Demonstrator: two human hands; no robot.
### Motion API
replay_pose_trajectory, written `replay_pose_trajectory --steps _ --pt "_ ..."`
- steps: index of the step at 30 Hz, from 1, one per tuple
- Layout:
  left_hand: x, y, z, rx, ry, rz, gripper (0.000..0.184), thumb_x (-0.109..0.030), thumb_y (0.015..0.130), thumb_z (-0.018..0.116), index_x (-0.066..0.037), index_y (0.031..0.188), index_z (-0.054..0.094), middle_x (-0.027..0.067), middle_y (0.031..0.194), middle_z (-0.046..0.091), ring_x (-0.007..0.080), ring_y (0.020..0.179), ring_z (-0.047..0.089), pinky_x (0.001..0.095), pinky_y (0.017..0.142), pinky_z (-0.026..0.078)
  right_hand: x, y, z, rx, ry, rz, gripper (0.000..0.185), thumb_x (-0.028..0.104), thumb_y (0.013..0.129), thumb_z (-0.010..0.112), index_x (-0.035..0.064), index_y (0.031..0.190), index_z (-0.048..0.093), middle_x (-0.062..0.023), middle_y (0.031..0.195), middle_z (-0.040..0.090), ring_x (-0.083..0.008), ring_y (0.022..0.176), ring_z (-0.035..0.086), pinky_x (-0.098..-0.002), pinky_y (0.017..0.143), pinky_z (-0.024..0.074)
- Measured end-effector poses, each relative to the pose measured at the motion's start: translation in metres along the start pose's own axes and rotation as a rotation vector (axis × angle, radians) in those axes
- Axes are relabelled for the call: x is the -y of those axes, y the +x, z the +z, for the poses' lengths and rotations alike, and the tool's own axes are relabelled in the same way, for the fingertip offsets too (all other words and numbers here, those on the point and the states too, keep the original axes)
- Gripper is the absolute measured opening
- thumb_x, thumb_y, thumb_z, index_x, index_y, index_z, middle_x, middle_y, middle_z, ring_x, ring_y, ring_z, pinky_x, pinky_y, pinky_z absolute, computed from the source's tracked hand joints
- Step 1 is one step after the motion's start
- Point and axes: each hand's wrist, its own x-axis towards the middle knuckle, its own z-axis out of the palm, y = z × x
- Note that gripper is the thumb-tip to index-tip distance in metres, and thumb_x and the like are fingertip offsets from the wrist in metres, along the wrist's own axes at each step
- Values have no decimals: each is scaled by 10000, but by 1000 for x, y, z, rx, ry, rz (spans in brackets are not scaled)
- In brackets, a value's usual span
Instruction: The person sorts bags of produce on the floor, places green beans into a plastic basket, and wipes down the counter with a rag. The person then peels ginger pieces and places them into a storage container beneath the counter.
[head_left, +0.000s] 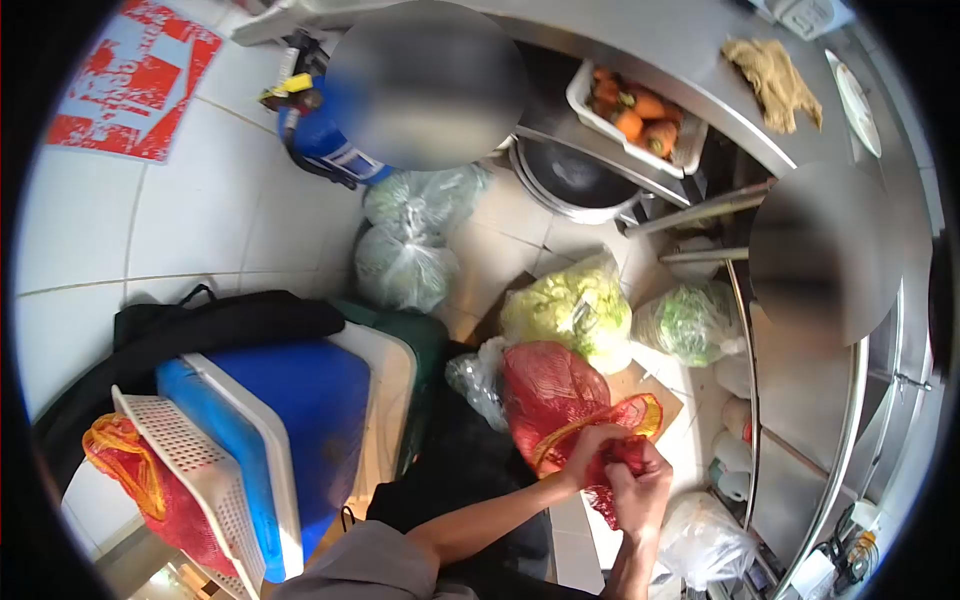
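Observation:
A red mesh bag (552, 385) with a yellow-trimmed edge lies in front of me, bulging with contents I cannot make out. My left hand (592, 452) is closed on its gathered mesh near the yellow trim. Right beside it, my right hand (640, 488) is wrapped round a bunch of the same red netting, and some hangs below the fingers. Touching or close to the red bag are a clear plastic bag of pale green leafy vegetables (575, 308) and a small crumpled clear plastic bag (478, 382).
Stacked on the left are a blue bin (310, 420) and a white perforated basket (195, 455) with red netting. Bagged greens (405, 265) stand near a blue cylinder (330, 130). A metal rack (800, 400) lines the right; a carrot tray (690, 160) sits above a dark pan (575, 175).

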Motion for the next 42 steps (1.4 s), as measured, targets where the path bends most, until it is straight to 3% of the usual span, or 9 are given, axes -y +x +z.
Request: replay_pose_trajectory --steps 3,7,9,17,22,25,29,35,42 --pt "-76 -11 -52 -27 13 -95 148 -158 774 511 -34 829 570 50 817 576 142 719 549 289 614 446 47 -21 55 235 -101 -270 138 -64 667 496 -23 779 566 -32 663 576 -75 619 529 -216 576 442" --pt "-165 -48 -120 -331 131 29 163 -168 775 513 -38 859 562 54 848 571 152 745 548 298 638 449 101 -59 143 655 -71 -490 133 -12 674 554 29 789 501 -157 581 527 -300 526 576 -359 454 430" --pt "-200 -62 -151 -523 189 147 172 -174 775 514 -41 875 559 56 864 568 157 759 548 303 650 451 106 -67 189 781 -61 -621 163 37 701 560 33 856 507 -142 556 522 -302 487 545 -363 454 431" --pt "-262 -26 -280 -1266 375 437 217 -194 777 519 -49 936 544 64 928 557 177 812 546 321 699 456 165 -37 305 1068 -248 -845 265 221 741 559 84 962 508 -146 728 557 -337 756 545 -441 680 430" --pt "-247 27 -353 -1576 380 345 249 -207 778 522 -54 974 535 69 968 550 189 845 545 333 730 460 122 36 306 779 -40 -888 441 187 742 591 22 1132 467 -180 1164 449 -341 1084 431 -379 891 373" --pt "-226 46 -387 -1739 270 250 269 -215 778 524 -57 997 530 72 992 546 197 865 544 340 748 462 59 108 252 343 -402 -848 378 145 734 603 20 1079 514 -161 1106 514 -336 1043 467 -405 895 371" --pt "-197 66 -425 -1933 36 152 297 -225 779 526 -61 1027 522 76 1023 540 207 892 543 350 773 465 -77 168 131 189 -699 -353 354 183 757 593 27 1070 538 -191 1064 542 -330 988 513 -372 860 405" --pt "-157 85 -433 -1807 -135 255 341 -240 780 529 -68 1073 511 82 1071 532 222 932 542 364 809 470 -191 162 139 467 -738 -75 527 325 729 603 47 1159 477 -219 1127 501 -340 1106 431 -400 944 322" --pt "-157 78 -371 -1484 -13 336 472 -285 770 569 -106 1184 427 78 1196 448 238 1052 464 387 902 404 -105 185 270 478 -561 -570 760 267 658 684 55 1285 309 -201 1281 334 -353 1177 329 -413 966 294"
